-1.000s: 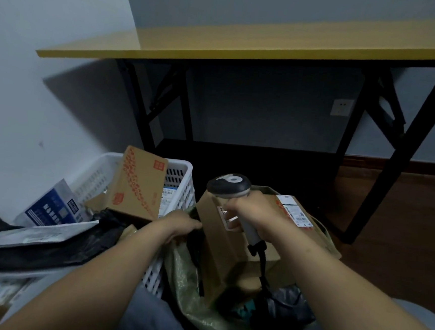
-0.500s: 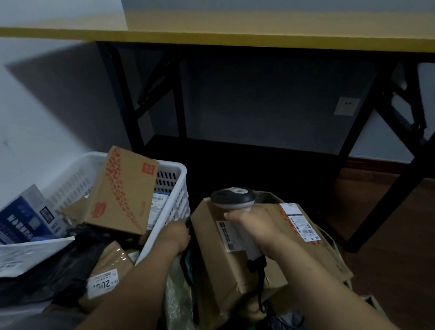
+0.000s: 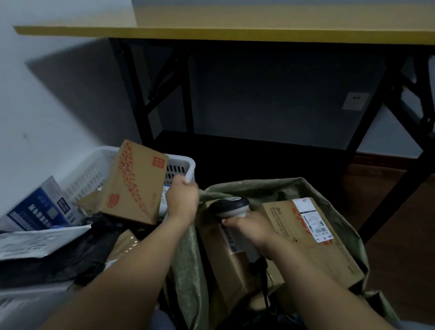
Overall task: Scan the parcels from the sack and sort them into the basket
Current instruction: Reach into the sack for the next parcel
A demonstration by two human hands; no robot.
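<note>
Your right hand (image 3: 250, 228) wraps its fingers (image 3: 233, 223) round the scanner (image 3: 231, 205) just above the box (image 3: 297, 232) in the sack (image 3: 339, 202), left hand (image 3: 181, 201) curled at the sack's left edge, hold unclear: scanner crowds the label (image 3: 227, 238), could misread.

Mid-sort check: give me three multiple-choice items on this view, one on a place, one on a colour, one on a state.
1. Where is the box with red print? A on the floor; B in the basket; C on a chair.
2. What colour is the tabletop? A yellow; B white; C red.
3. What is the right hand doing? A empty and open; B holding a pen; C gripping the scanner.
Answers: B, it leans inside the white basket; A, its surface shows yellow; C, the fingers wrap round the handle.
</note>
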